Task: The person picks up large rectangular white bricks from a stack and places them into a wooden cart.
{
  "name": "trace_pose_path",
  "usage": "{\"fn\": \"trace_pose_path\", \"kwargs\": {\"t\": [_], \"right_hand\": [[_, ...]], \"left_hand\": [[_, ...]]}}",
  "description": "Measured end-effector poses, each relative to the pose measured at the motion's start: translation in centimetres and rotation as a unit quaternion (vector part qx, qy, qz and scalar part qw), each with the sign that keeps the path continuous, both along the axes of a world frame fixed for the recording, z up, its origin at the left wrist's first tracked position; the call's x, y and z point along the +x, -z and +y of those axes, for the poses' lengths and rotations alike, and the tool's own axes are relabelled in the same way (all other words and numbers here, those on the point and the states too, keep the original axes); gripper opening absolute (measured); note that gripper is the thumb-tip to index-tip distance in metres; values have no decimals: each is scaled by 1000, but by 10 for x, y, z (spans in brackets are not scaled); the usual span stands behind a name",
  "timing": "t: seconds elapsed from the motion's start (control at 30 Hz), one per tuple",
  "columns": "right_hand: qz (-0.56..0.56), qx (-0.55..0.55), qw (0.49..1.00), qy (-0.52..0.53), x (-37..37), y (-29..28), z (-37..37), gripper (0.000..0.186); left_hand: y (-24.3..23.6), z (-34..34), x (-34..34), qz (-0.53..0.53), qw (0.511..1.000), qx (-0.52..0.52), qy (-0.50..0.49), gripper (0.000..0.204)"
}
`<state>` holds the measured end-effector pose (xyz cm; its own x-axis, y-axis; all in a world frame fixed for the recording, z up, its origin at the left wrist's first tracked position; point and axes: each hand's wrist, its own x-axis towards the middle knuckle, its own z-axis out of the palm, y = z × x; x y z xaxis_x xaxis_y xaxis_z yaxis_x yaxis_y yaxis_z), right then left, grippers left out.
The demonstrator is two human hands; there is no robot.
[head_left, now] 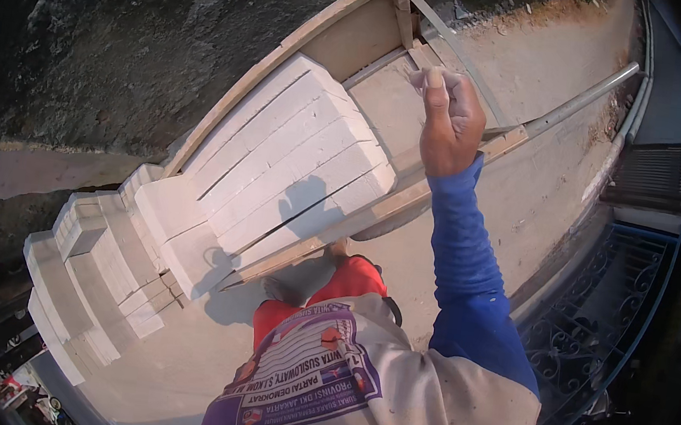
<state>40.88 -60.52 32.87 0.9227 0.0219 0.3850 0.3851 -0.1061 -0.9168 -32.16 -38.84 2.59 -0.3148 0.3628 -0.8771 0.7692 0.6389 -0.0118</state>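
My right hand (454, 123), in a blue sleeve, is raised over the near side of a wooden-sided handcart (386, 209). Its fingers are curled in beside the thumb, pale dust coats the fingertips, and nothing shows between them. White building blocks (293, 145) lie side by side in the cart, to the left of the hand and apart from it. A hand-shaped shadow falls across their tops. The left hand is out of sight.
More pale blocks (94, 270) are stacked in steps on the ground at left. Metal pipe handles (585, 97) extend from the cart toward the upper right. A rough dark wall (127, 32) borders the far side; an ornate blue metal gate (594, 322) stands at right.
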Motion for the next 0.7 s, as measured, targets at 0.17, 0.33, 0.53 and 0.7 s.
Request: {"fn": "trace_pose_path", "kwargs": {"t": [0.17, 0.33, 0.53, 0.7], "right_hand": [[152, -208, 897, -360, -184, 104, 42, 32], [87, -478, 672, -559, -283, 191, 54, 40], [-21, -601, 664, -444, -253, 135, 68, 44], [-10, -451, 821, -351, -316, 108, 131, 49]], "left_hand": [[-39, 50, 52, -107, 993, 33, 42, 51], [-75, 150, 116, -323, 922, 201, 76, 29], [-66, 135, 42, -437, 858, 269, -19, 26], [8, 2, -195, -269, 938, 137, -172, 29]]}}
